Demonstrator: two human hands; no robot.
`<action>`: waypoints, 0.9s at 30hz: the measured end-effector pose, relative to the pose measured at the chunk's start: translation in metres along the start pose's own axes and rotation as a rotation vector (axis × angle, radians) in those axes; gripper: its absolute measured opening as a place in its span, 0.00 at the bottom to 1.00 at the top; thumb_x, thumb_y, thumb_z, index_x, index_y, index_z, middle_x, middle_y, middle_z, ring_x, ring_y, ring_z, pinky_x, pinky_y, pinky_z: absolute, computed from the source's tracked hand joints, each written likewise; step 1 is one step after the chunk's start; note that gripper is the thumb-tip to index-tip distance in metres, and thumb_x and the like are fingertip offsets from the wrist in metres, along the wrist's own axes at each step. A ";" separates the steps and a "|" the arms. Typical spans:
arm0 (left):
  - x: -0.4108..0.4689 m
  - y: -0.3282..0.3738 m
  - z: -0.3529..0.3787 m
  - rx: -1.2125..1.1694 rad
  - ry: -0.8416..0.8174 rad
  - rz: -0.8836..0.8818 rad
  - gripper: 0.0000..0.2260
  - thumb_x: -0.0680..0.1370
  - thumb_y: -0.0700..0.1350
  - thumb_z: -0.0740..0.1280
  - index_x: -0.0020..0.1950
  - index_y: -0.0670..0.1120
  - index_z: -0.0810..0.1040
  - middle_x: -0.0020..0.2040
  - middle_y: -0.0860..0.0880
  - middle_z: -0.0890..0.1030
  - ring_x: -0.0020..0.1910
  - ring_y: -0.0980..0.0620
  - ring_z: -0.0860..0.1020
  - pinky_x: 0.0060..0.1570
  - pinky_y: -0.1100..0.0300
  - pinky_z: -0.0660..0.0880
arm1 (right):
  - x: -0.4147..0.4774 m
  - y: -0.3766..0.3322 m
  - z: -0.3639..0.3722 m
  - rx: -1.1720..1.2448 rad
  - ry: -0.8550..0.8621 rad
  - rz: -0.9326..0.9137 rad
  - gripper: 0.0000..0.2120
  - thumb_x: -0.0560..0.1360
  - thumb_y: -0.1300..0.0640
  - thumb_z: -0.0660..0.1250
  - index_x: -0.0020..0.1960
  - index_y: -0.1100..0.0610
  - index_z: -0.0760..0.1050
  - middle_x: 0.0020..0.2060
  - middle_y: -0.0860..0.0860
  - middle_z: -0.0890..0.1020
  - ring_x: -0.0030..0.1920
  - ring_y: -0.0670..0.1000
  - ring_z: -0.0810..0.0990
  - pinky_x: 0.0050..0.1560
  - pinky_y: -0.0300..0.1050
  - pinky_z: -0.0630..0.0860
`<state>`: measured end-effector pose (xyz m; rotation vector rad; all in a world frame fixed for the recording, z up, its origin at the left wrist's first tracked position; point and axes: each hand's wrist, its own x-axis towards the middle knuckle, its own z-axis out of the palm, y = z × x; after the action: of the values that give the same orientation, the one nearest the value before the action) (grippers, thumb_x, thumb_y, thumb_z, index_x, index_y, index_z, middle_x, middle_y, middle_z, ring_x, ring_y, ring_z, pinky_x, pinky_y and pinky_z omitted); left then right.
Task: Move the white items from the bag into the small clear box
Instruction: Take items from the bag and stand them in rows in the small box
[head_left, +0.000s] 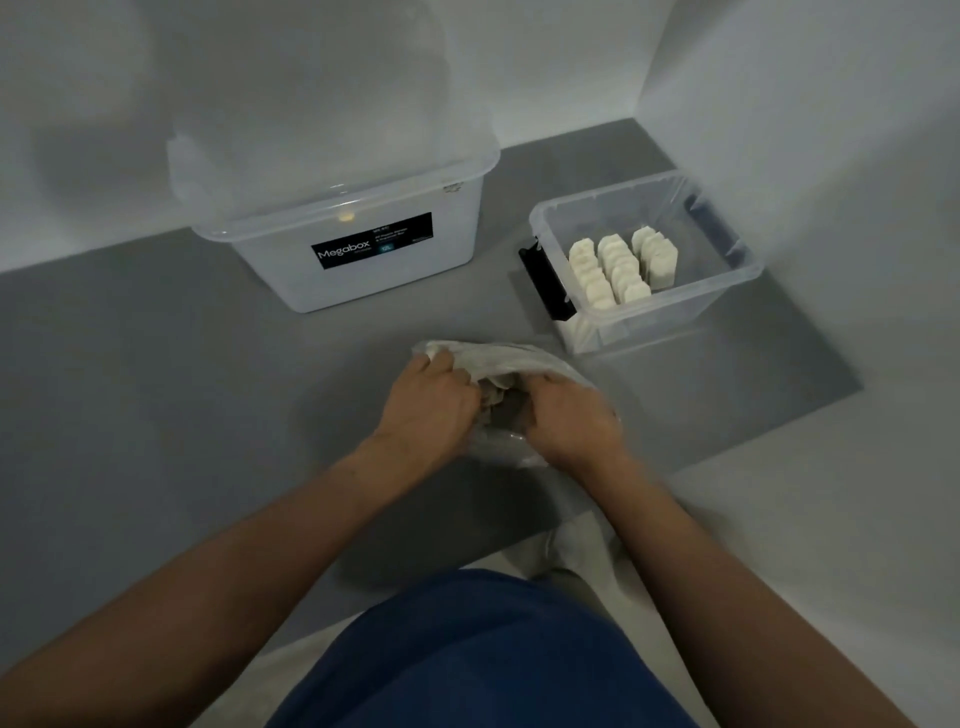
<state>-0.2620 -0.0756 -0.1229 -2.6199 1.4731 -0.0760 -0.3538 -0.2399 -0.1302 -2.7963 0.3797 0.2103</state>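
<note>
Three rows of items (618, 267) stand in the box (691, 312) beyond the fingers – left hand (426, 400) clamped on the bag (519, 356), right hand (566, 421) curled inside, grip unclear – more likely remain

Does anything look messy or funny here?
Mostly no: the white items stand in neat rows in the small box. One white piece sits apart at its near left corner; whether inside or outside, I cannot tell.
</note>
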 end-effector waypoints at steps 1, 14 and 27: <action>-0.002 -0.005 0.005 0.015 0.073 -0.014 0.04 0.67 0.48 0.75 0.39 0.50 0.86 0.36 0.50 0.82 0.43 0.44 0.78 0.44 0.54 0.71 | 0.003 -0.001 -0.001 -0.062 0.017 0.043 0.21 0.77 0.56 0.61 0.69 0.56 0.74 0.61 0.57 0.82 0.56 0.61 0.82 0.56 0.53 0.78; -0.015 -0.028 0.004 -0.646 0.048 -0.379 0.33 0.76 0.45 0.69 0.78 0.59 0.61 0.73 0.42 0.61 0.64 0.38 0.73 0.55 0.48 0.78 | 0.024 -0.034 0.012 -0.140 0.092 -0.084 0.26 0.75 0.53 0.69 0.72 0.51 0.71 0.63 0.52 0.79 0.58 0.58 0.81 0.54 0.54 0.80; -0.023 -0.059 0.010 -0.675 0.222 -0.258 0.18 0.71 0.34 0.70 0.57 0.50 0.86 0.53 0.46 0.69 0.55 0.39 0.71 0.55 0.48 0.74 | 0.049 -0.048 0.009 -0.015 -0.040 -0.274 0.26 0.72 0.51 0.73 0.67 0.54 0.70 0.64 0.53 0.75 0.61 0.58 0.78 0.58 0.53 0.77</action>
<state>-0.2231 -0.0244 -0.1236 -3.4355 1.3921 0.1343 -0.2946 -0.2044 -0.1341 -2.8145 -0.0167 0.2060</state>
